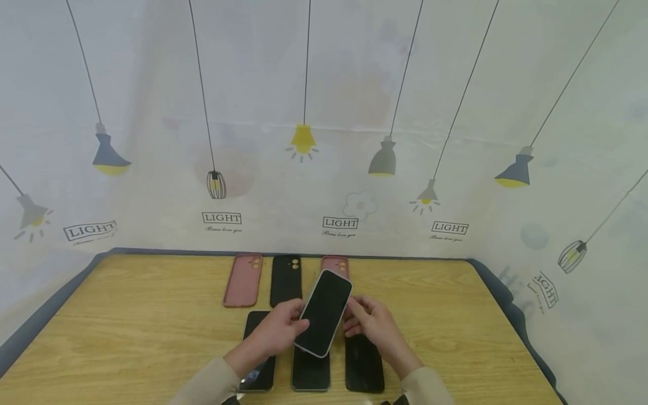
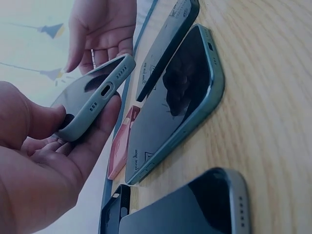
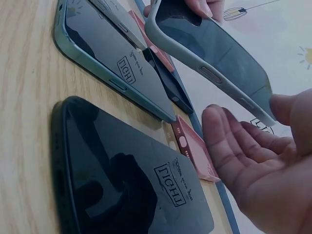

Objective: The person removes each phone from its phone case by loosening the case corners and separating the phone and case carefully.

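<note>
Over the table, my left hand (image 1: pixel 278 329) grips a smartphone (image 1: pixel 324 315) in a pale case, screen up and tilted. In the left wrist view the thumb lies over the phone's lower end, with fingers beneath and the charging port facing the camera. My right hand (image 1: pixel 377 326) is at the phone's right edge. The right wrist view shows that hand's thumb (image 3: pixel 285 109) right at the phone's corner, while its loosely bent fingers (image 3: pixel 226 141) sit below the case. Beneath the hands lie a left phone (image 1: pixel 260 376), a middle phone (image 1: pixel 311 374) and a right phone (image 1: pixel 364 365).
Along the table's back lie a pink phone case (image 1: pixel 243 281), a black case (image 1: pixel 286 281) and a second pink case (image 1: pixel 336 263), partly hidden by the held phone. A lamp-printed curtain (image 1: pixel 273 84) rises behind the wooden table (image 1: pixel 152 326).
</note>
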{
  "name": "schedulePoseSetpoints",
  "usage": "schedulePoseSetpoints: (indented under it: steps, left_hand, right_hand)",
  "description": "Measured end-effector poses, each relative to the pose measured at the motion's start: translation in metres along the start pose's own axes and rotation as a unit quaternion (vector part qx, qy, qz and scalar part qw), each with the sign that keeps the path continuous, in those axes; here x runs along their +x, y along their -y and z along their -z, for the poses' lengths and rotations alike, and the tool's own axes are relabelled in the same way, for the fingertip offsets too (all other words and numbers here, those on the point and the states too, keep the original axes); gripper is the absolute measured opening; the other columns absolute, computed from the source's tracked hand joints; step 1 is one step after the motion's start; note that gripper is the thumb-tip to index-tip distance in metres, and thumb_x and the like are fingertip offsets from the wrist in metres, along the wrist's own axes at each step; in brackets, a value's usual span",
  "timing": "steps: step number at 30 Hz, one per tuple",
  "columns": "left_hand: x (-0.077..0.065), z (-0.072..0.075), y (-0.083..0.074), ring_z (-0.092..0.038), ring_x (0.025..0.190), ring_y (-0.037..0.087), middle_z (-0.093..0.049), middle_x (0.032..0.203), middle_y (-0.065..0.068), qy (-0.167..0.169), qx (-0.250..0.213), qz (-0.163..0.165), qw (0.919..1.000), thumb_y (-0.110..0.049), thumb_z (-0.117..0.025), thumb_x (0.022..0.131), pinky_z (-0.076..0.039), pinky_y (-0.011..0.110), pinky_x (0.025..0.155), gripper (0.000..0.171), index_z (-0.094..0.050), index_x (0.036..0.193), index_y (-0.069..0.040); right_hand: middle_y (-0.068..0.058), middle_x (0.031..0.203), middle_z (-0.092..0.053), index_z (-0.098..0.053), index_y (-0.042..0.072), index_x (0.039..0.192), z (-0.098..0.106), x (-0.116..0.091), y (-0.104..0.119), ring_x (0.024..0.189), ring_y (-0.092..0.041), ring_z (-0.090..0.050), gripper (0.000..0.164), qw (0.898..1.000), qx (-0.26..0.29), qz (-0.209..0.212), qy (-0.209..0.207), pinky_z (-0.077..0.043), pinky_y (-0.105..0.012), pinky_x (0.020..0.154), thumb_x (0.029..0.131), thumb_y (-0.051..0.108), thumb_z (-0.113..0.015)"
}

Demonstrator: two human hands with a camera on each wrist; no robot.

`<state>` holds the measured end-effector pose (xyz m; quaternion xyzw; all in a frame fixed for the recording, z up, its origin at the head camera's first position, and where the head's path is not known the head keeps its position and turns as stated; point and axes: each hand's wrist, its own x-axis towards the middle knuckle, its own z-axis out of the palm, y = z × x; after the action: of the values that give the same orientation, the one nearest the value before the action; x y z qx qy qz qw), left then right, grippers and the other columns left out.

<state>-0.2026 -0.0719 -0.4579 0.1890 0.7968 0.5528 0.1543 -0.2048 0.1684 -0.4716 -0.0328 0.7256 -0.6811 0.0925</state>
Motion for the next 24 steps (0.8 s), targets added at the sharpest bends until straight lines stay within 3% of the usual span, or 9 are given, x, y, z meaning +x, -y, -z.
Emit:
schedulePoseSetpoints:
  steps: [11, 16, 24]
  left_hand:
    - [-0.004, -0.004, -0.001, -0.072, 0.103, 0.038, -0.07, 0.118, 0.028, 0.038, -0.025, -0.036, 0.9983, 0.004, -0.051, 0.103, -0.06, 0.048, 0.09, 0.029, -0.054, 0.131, 0.013]
    - [-0.003, -0.005, -0.002, -0.072, 0.103, 0.037, -0.07, 0.118, 0.028, 0.036, -0.011, -0.041, 0.9984, 0.004, -0.052, 0.103, -0.06, 0.047, 0.09, 0.031, -0.054, 0.132, 0.013]
    - [-0.004, -0.011, -0.006, -0.073, 0.103, 0.038, -0.069, 0.12, 0.028, 0.034, -0.01, -0.046, 0.9983, 0.006, -0.051, 0.103, -0.061, 0.045, 0.09, 0.031, -0.055, 0.133, 0.012]
  right_hand:
    - [-0.006, 0.075, -0.064, -0.062, -0.01, 0.106, -0.017, 0.001, -0.002, 0.065, -0.018, -0.062, 0.034, 0.993, 0.03, 0.022, -0.114, -0.058, -0.028, 0.059, 0.112, 0.02, -0.048]
    - [-0.005, 0.073, -0.063, -0.062, -0.012, 0.103, -0.024, -0.001, 0.0, 0.062, -0.017, -0.061, 0.037, 0.988, 0.03, 0.031, -0.147, -0.059, -0.031, 0.057, 0.112, 0.019, -0.045]
    - [0.0, 0.063, -0.052, -0.058, -0.006, 0.082, -0.036, -0.002, 0.001, 0.054, -0.014, -0.055, 0.036, 0.969, 0.01, 0.019, -0.247, -0.05, -0.026, 0.052, 0.11, 0.012, -0.046]
